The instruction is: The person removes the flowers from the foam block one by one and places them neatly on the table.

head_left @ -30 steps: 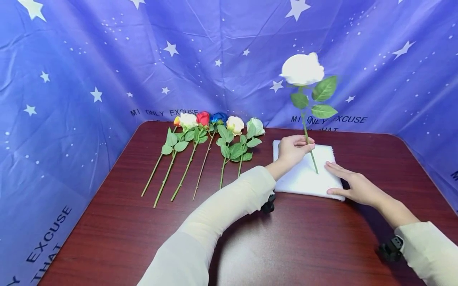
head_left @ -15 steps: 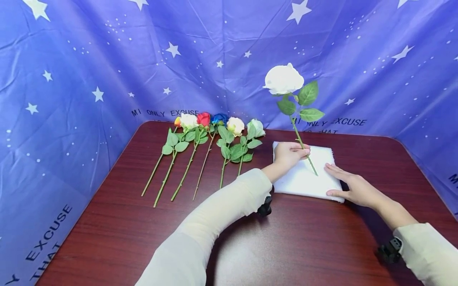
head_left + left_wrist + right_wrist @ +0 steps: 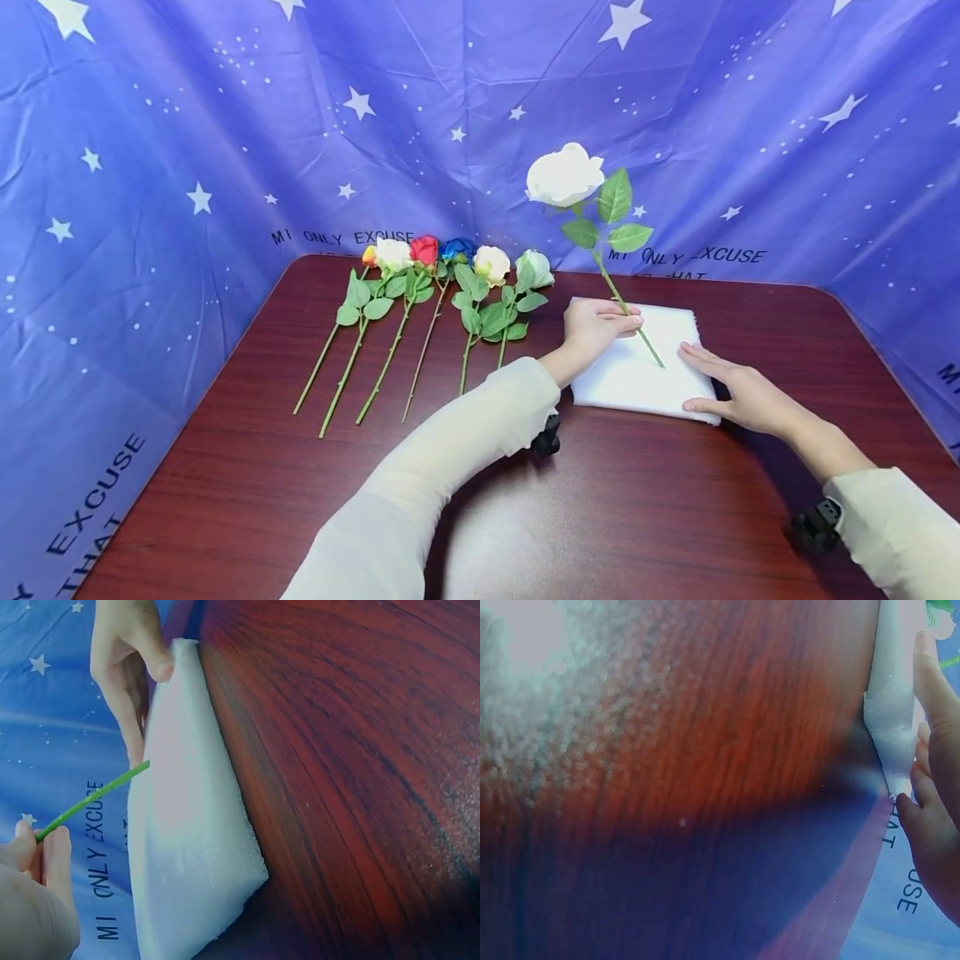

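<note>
My left hand (image 3: 596, 329) pinches the green stem of a white rose (image 3: 566, 177) between thumb and fingers. The flower leans to the left above the white foam block (image 3: 630, 387), and the stem's lower end meets the block's top face. In the left wrist view the stem (image 3: 94, 796) slants from the fingertips to the foam (image 3: 180, 825). My right hand (image 3: 750, 398) rests on the block's right edge with straight, spread fingers. The right wrist view shows that hand (image 3: 937, 765) along the foam's side (image 3: 892, 697).
To the left on the dark red table (image 3: 300, 517) lies a row of several roses, among them a red rose (image 3: 424, 250), a blue rose (image 3: 457, 248) and a pale green rose (image 3: 535, 268). A blue star-patterned cloth (image 3: 420, 125) hangs behind the table.
The white rose has tilted left and lower as my left hand moved slightly left, while its stem end stays at about the same spot on the foam. My right hand has hardly moved.
</note>
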The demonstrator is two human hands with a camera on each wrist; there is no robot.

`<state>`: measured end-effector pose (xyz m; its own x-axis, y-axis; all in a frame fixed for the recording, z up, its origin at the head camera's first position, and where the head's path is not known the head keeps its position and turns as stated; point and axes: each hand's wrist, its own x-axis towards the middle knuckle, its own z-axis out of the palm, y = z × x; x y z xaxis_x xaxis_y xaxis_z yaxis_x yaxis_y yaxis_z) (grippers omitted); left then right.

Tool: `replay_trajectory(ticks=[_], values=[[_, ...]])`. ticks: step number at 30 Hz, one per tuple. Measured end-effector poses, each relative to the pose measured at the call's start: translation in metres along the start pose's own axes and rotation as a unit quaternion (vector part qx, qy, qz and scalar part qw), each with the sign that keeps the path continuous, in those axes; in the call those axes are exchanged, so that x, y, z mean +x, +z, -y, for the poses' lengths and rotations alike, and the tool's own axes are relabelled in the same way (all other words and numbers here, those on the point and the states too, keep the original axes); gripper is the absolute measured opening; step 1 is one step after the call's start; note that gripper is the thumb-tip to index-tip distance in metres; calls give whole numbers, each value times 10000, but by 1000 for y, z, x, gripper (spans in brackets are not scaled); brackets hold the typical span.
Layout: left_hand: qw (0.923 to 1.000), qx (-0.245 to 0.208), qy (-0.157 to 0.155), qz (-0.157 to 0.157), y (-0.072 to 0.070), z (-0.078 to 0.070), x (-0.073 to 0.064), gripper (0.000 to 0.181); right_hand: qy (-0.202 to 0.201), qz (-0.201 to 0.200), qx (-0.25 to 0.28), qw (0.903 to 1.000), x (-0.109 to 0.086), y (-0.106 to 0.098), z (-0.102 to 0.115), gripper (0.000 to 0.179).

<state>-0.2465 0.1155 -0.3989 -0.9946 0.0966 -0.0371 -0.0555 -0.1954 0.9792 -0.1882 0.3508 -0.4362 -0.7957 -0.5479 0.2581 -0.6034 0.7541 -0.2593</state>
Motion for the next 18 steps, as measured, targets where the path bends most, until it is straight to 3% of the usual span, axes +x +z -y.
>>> replay_trajectory(ticks=[12, 18], values=[[9955, 627, 496, 503, -1, -9, -5, 19, -27, -5, 78, 10000, 2, 2, 2, 81], [9965, -321, 722, 290, -5, -29, 5, 22, 5, -19, 37, 10000, -1, 1, 0, 83]])
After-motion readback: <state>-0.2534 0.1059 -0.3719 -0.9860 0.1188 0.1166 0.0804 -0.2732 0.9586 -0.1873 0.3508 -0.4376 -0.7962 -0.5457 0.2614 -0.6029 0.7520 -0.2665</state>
